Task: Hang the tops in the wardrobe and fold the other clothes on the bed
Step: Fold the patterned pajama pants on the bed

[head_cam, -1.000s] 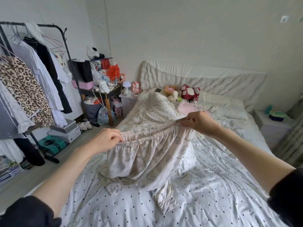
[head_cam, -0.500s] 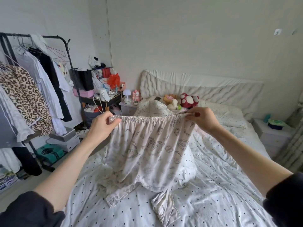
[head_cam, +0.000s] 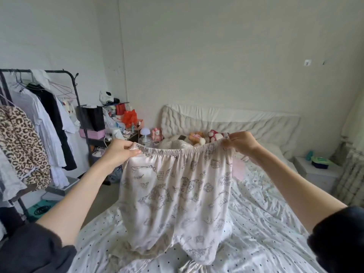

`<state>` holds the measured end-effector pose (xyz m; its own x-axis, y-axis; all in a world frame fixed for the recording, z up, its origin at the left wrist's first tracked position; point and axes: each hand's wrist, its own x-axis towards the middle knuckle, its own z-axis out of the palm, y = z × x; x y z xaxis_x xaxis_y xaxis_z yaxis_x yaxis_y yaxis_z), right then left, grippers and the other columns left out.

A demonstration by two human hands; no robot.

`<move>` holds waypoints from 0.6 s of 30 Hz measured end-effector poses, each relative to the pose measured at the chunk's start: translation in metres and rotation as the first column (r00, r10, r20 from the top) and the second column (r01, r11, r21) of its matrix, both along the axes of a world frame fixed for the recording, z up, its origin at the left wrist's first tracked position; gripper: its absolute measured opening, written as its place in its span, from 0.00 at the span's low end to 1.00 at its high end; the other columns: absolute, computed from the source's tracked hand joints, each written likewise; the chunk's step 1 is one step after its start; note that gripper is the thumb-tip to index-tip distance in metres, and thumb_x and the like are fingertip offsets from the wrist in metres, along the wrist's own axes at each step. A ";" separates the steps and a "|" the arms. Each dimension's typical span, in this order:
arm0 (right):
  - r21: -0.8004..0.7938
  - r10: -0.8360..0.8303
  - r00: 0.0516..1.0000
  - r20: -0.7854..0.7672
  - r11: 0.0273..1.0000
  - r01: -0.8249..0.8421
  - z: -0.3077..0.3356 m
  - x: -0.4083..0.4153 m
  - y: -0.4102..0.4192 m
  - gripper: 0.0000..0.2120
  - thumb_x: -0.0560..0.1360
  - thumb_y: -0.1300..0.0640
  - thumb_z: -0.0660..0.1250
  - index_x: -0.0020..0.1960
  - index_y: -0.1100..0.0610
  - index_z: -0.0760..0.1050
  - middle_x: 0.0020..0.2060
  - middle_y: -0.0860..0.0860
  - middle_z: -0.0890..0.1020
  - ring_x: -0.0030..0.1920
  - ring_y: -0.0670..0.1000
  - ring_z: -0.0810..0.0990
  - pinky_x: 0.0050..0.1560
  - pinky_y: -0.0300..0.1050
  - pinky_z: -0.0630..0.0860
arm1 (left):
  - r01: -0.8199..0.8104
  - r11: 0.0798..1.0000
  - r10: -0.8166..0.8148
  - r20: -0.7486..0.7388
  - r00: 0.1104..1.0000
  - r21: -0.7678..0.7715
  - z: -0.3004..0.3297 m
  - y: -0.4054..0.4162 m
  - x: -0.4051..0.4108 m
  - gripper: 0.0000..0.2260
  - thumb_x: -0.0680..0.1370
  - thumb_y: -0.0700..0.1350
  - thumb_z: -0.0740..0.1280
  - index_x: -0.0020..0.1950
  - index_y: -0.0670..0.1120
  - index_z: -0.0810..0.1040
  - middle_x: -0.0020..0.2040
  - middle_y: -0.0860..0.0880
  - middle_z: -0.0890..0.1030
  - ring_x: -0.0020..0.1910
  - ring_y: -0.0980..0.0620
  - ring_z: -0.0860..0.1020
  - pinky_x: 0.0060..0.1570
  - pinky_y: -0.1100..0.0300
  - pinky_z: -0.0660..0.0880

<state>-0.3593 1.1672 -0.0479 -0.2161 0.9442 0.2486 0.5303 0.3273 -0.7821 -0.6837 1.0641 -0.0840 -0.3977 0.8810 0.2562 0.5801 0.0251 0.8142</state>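
Between the two hands, stretched by its elastic waistband, hangs a pair of printed pyjama trousers [head_cam: 175, 196]. The left hand [head_cam: 120, 152] pinches one end of the band and the right hand [head_cam: 239, 142] pinches the other, so the hands are well apart with the band pulled nearly straight between them. Below the hands the legs drop down and their ends bunch on the bed [head_cam: 266, 233], so the trousers are only partly lifted clear.

As trousers these belong to the fold-on-the-bed part of the job, and no fold has been put in them yet; I judge this the shake-out and line-up that comes before the first fold. Beyond the right hand a pink cloth [head_cam: 239, 171] lies on the bed, mostly hidden behind the trousers; what it is I cannot tell. No folded pile shows anywhere on the bed.

Off to the left of the left hand stands a rack [head_cam: 77, 91] with tops [head_cam: 37, 119] already hanging on it, a leopard print, some white pieces and a black one among them. Whether any of those count toward the task cannot be told here. So the hanging side may be partly done, while the folding looks barely begun, with at least these trousers to lay flat and fold.
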 end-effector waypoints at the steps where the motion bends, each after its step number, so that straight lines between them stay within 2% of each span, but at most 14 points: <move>1: 0.019 -0.010 0.999 0.036 1.000 0.009 0.000 -0.003 0.002 0.09 0.73 0.62 0.70 0.50 0.66 0.81 0.52 0.65 0.81 0.54 0.62 0.78 0.60 0.56 0.71 | -0.017 1.000 0.017 0.015 1.000 -0.012 -0.001 0.000 -0.002 0.09 0.74 0.41 0.71 0.50 0.37 0.80 0.52 0.39 0.81 0.55 0.40 0.78 0.57 0.49 0.71; 2: 0.046 -0.022 0.995 0.097 0.999 0.018 -0.001 -0.006 0.005 0.09 0.73 0.60 0.70 0.50 0.65 0.81 0.51 0.63 0.81 0.51 0.59 0.79 0.56 0.52 0.73 | -0.038 0.999 0.038 0.021 0.999 -0.012 -0.002 0.001 -0.003 0.13 0.75 0.42 0.71 0.52 0.33 0.78 0.56 0.34 0.78 0.56 0.38 0.77 0.58 0.47 0.70; 4: 0.094 -0.040 0.971 0.237 0.995 0.018 0.000 -0.017 0.012 0.11 0.73 0.56 0.70 0.46 0.65 0.82 0.44 0.61 0.82 0.43 0.54 0.77 0.48 0.47 0.73 | -0.100 0.995 0.100 -0.029 0.995 0.005 -0.004 0.001 -0.006 0.15 0.76 0.44 0.69 0.52 0.31 0.75 0.60 0.29 0.73 0.52 0.37 0.76 0.53 0.47 0.71; 7: 0.116 -0.091 0.948 0.304 0.992 0.058 0.009 -0.044 0.018 0.14 0.74 0.52 0.68 0.37 0.61 0.78 0.32 0.56 0.77 0.37 0.53 0.75 0.39 0.43 0.72 | -0.150 0.989 0.151 -0.081 0.985 0.018 0.001 -0.001 -0.019 0.18 0.79 0.47 0.65 0.56 0.32 0.73 0.56 0.32 0.75 0.54 0.35 0.74 0.47 0.49 0.70; 9: 0.084 -0.064 0.965 0.255 0.996 0.044 0.015 -0.069 0.025 0.15 0.76 0.54 0.66 0.33 0.59 0.74 0.26 0.52 0.75 0.29 0.52 0.75 0.29 0.38 0.72 | -0.174 0.984 0.176 -0.063 0.982 0.042 0.010 -0.003 -0.037 0.15 0.79 0.48 0.63 0.57 0.36 0.74 0.52 0.38 0.77 0.53 0.38 0.75 0.48 0.50 0.70; 10: 0.041 -0.026 0.980 0.198 0.999 0.018 0.019 -0.083 0.029 0.14 0.77 0.57 0.65 0.33 0.60 0.74 0.23 0.51 0.75 0.24 0.50 0.76 0.24 0.35 0.71 | -0.192 0.980 0.194 -0.033 0.980 0.060 0.015 -0.004 -0.048 0.16 0.80 0.48 0.63 0.59 0.37 0.74 0.54 0.40 0.78 0.56 0.41 0.75 0.52 0.50 0.70; 11: -0.018 0.016 0.993 0.114 1.000 -0.014 0.023 -0.098 0.033 0.13 0.77 0.60 0.64 0.34 0.61 0.74 0.23 0.52 0.77 0.20 0.48 0.76 0.20 0.34 0.70 | -0.219 0.973 0.220 -0.003 0.975 0.072 0.021 -0.004 -0.061 0.16 0.80 0.48 0.63 0.61 0.37 0.74 0.56 0.41 0.77 0.57 0.42 0.75 0.56 0.50 0.70; 12: -0.076 0.050 0.999 0.019 0.996 -0.048 0.029 -0.116 0.039 0.11 0.76 0.64 0.64 0.35 0.62 0.74 0.25 0.55 0.79 0.19 0.47 0.77 0.19 0.36 0.72 | -0.243 0.965 0.242 0.019 0.970 0.094 0.028 -0.004 -0.077 0.14 0.80 0.48 0.63 0.58 0.39 0.75 0.54 0.42 0.77 0.56 0.45 0.75 0.55 0.52 0.70; 14: -0.143 0.094 0.988 -0.119 0.983 -0.111 0.037 -0.142 0.049 0.06 0.76 0.67 0.64 0.40 0.65 0.76 0.34 0.60 0.81 0.24 0.50 0.81 0.27 0.43 0.80 | -0.268 0.956 0.269 0.004 0.963 0.116 0.039 -0.004 -0.100 0.10 0.79 0.48 0.64 0.47 0.41 0.75 0.43 0.44 0.75 0.46 0.48 0.72 0.43 0.56 0.66; 16: -0.189 0.152 0.974 -0.170 0.965 -0.184 0.047 -0.178 0.061 0.05 0.77 0.66 0.63 0.45 0.66 0.76 0.40 0.62 0.82 0.38 0.57 0.84 0.41 0.49 0.82 | -0.312 0.939 0.318 -0.019 0.948 0.146 0.054 -0.003 -0.126 0.10 0.78 0.49 0.65 0.42 0.44 0.73 0.39 0.48 0.72 0.45 0.48 0.71 0.38 0.56 0.64; 17: -0.227 0.188 0.959 -0.211 0.945 -0.235 0.053 -0.204 0.066 0.06 0.78 0.65 0.61 0.46 0.66 0.75 0.43 0.63 0.81 0.45 0.59 0.83 0.45 0.51 0.80 | -0.346 0.925 0.354 -0.027 0.935 0.158 0.063 -0.004 -0.144 0.09 0.78 0.49 0.65 0.47 0.44 0.75 0.44 0.47 0.76 0.49 0.46 0.73 0.43 0.54 0.68; 18: -0.265 0.212 0.946 -0.246 0.924 -0.276 0.056 -0.220 0.068 0.07 0.79 0.65 0.59 0.49 0.67 0.75 0.45 0.64 0.81 0.49 0.61 0.82 0.47 0.52 0.79 | -0.374 0.912 0.384 -0.029 0.923 0.168 0.067 -0.002 -0.155 0.13 0.78 0.50 0.65 0.57 0.42 0.76 0.54 0.45 0.78 0.57 0.44 0.74 0.52 0.51 0.71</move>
<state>-0.5794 1.2348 0.0079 -0.4225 0.9057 0.0344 0.2778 0.1655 -0.9463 -0.8387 1.0618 -0.0171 -0.6732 0.6138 0.4123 0.6004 0.1282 0.7894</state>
